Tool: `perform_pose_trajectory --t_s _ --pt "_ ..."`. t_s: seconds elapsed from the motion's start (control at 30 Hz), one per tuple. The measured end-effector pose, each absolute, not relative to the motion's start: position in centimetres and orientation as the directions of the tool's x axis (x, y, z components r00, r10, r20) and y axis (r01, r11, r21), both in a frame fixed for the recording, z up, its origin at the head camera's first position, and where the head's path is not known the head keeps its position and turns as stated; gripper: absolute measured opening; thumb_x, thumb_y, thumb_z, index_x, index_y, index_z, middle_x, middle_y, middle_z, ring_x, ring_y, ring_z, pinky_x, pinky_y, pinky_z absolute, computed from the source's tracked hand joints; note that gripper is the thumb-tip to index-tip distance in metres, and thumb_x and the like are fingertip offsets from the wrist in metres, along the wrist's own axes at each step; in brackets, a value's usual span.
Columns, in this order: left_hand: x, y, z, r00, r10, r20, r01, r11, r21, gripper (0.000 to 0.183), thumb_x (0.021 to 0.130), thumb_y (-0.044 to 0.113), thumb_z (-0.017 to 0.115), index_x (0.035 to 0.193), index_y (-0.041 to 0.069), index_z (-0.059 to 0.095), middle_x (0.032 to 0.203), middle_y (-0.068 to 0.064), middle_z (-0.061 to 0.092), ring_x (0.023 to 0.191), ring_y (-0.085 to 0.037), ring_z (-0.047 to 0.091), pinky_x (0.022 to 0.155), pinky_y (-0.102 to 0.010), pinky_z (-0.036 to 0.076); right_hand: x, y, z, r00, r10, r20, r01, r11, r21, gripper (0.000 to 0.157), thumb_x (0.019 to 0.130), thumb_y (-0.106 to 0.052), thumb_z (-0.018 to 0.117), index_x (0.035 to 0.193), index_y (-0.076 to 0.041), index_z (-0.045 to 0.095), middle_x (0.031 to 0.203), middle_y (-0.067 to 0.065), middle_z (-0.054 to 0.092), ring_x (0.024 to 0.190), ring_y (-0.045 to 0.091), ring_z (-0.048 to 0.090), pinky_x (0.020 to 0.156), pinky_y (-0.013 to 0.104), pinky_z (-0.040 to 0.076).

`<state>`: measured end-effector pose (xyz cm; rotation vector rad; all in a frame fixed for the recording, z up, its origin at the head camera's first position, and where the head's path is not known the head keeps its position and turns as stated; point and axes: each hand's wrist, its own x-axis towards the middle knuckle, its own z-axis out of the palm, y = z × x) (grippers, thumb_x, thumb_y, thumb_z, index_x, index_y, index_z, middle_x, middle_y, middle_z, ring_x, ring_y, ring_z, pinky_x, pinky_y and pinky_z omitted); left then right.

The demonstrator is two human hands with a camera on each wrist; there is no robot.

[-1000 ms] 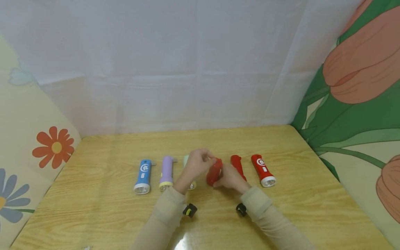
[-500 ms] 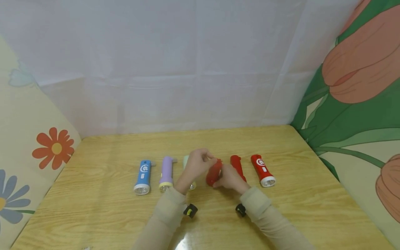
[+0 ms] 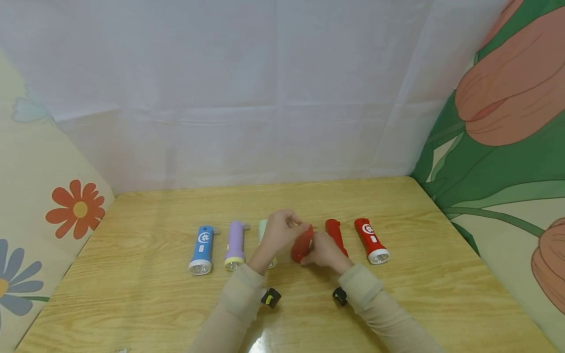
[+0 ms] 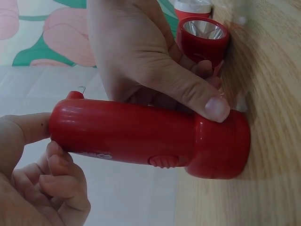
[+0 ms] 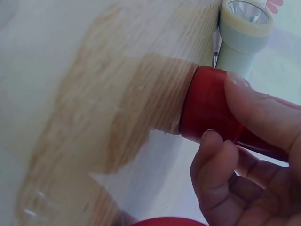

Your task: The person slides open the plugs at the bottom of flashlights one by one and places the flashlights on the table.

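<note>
A red flashlight [image 3: 302, 245] stands nearly upright, its wide head down at the tabletop. My right hand [image 3: 324, 250] grips it around the head end; in the right wrist view the thumb [image 5: 258, 108] presses one side and curled fingers lie opposite. At the tail end, my left hand [image 3: 278, 235] pinches with thumb and fingertip, its other fingers curled, as the left wrist view shows. A small knob and a thin bent metal piece [image 4: 83, 88] stick out by that tail. The ribbed switch [image 4: 164, 161] shows on the barrel.
Blue [image 3: 203, 247], purple [image 3: 236, 240] and pale green [image 5: 240, 47] flashlights lie to the left, the green one partly behind my left hand. Two red flashlights, one plain [image 3: 335, 233] and one with a white rim [image 3: 371, 238], lie right on the wooden table [image 3: 176, 304].
My left hand has shifted very slightly to the right at the flashlight's tail, which leans slightly further right. My right hand keeps its grip; the other flashlights lie as before.
</note>
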<state>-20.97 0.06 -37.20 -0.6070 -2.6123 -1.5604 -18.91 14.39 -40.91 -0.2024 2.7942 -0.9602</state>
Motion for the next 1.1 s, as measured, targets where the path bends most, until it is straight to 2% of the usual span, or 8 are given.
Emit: perform_pose_trajectory --t_s 0.4,0.53,0.8,1.1 --pt "-20.98 0.20 -37.20 -0.935 0.290 0.204 0.318 0.428 0.846 0.018 0.076 0.017 0.073 0.077 0.001 0.066 0.062 -0.003 0.056 0.052 -0.008 0.046 0.043 -0.019 0.038 -18.93 14.46 -40.97 -0.974 -0.199 -0.112 -0.089 0.782 -0.617 0.042 0.061 -0.007 0.083 0.098 0.000 0.064 0.080 0.003 0.064 0.069 0.014 0.054 0.065 0.030 0.047" --pt "-21.08 0.23 -37.28 -0.939 0.290 0.184 0.300 0.433 0.850 0.019 0.076 0.018 0.073 0.077 0.001 0.065 0.062 -0.002 0.055 0.052 -0.009 0.046 0.043 -0.019 0.038 -18.90 14.41 -40.94 -0.975 -0.197 -0.107 -0.089 0.780 -0.620 0.043 0.060 -0.007 0.084 0.098 -0.001 0.064 0.082 0.003 0.065 0.074 0.014 0.056 0.071 0.032 0.048" --pt "-21.13 0.34 -37.40 -0.938 0.285 0.196 0.306 0.420 0.854 0.020 0.075 0.019 0.075 0.076 0.001 0.064 0.062 -0.002 0.054 0.051 -0.009 0.045 0.043 -0.020 0.037 -18.92 14.45 -41.00 -0.977 -0.180 -0.116 -0.068 0.774 -0.630 0.044 0.061 -0.007 0.083 0.100 -0.002 0.064 0.082 0.003 0.064 0.072 0.015 0.056 0.069 0.032 0.048" --pt "-21.10 0.28 -37.43 -0.937 0.281 0.209 0.315 0.418 0.852 0.020 0.075 0.019 0.075 0.076 0.002 0.065 0.063 -0.002 0.056 0.052 -0.009 0.046 0.044 -0.021 0.039 -19.02 14.53 -41.16 -0.976 -0.193 -0.106 -0.087 0.779 -0.620 0.045 0.060 -0.007 0.083 0.101 -0.002 0.064 0.088 0.004 0.065 0.079 0.017 0.058 0.076 0.036 0.048"
